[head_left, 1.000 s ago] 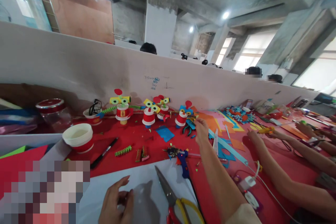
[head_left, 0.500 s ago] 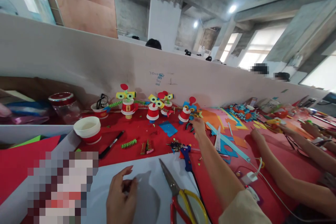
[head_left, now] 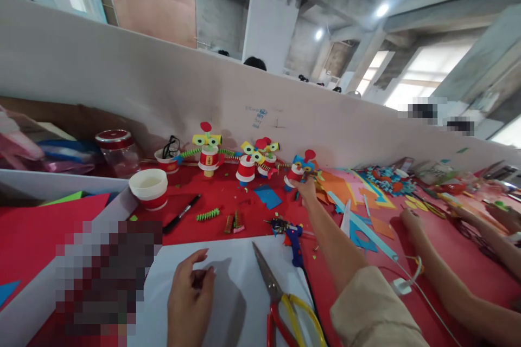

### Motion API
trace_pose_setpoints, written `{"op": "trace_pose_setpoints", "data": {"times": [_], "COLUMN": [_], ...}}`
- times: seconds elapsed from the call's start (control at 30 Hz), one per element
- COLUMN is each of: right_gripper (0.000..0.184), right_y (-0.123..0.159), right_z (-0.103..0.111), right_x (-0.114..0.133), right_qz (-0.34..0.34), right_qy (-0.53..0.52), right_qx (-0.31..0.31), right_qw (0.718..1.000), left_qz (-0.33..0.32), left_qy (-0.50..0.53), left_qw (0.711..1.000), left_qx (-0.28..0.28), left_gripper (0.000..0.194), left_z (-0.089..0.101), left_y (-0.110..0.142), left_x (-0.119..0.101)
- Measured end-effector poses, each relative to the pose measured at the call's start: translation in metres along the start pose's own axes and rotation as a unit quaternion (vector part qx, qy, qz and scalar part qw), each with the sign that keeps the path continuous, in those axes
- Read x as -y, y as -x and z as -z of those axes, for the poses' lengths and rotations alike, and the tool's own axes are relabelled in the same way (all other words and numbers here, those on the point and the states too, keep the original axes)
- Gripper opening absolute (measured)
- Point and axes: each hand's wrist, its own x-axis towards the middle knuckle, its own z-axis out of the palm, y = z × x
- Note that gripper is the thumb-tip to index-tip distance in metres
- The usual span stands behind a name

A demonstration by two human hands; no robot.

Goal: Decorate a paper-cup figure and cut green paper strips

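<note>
My left hand (head_left: 191, 298) hovers over a white board (head_left: 232, 260), fingers loosely curled, thumb and forefinger apart, nothing in them. Beside it on the board lie large scissors (head_left: 272, 282) with red and yellow handles. My right hand (head_left: 307, 188) reaches to the back of the table and closes around the right-hand paper-cup figure (head_left: 293, 174), which has blue eyes and a red disc on top; its far fingers are hidden. Left of it stand similar figures with yellow eyes, among them a red and white one (head_left: 246, 169) and one with spring-folded green arms (head_left: 209, 158).
A blue glue gun (head_left: 295, 244), a black marker (head_left: 182, 213), a green folded-paper spring (head_left: 208, 214) and a stack of paper bowls (head_left: 148, 187) lie about. A co-worker's arm (head_left: 439, 271) rests on the right. A white partition (head_left: 183, 92) stands behind.
My right hand has moved slightly left, from beside the right-hand figure onto it. That figure now leans a little. My left hand keeps its pose; the view has shifted slightly.
</note>
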Motion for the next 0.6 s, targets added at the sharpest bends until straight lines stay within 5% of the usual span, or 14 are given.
{"op": "trace_pose_setpoints", "data": {"times": [0.37,0.6], "right_gripper": [0.034,0.032], "right_y": [-0.001,0.019], "right_z": [-0.002,0.022], "right_x": [0.007,0.038], "right_qz": [-0.076,-0.062], "right_qy": [-0.009,0.004], "right_qx": [0.054,0.034], "right_qw": [0.996,0.998], "left_qz": [-0.029,-0.049], "left_qy": [-0.007,-0.016], "left_qw": [1.000,0.999], "left_qx": [0.006,-0.001], "left_gripper": [0.044,0.038], "left_z": [-0.001,-0.005], "left_y": [-0.006,-0.004], "left_x": [0.009,0.003]}}
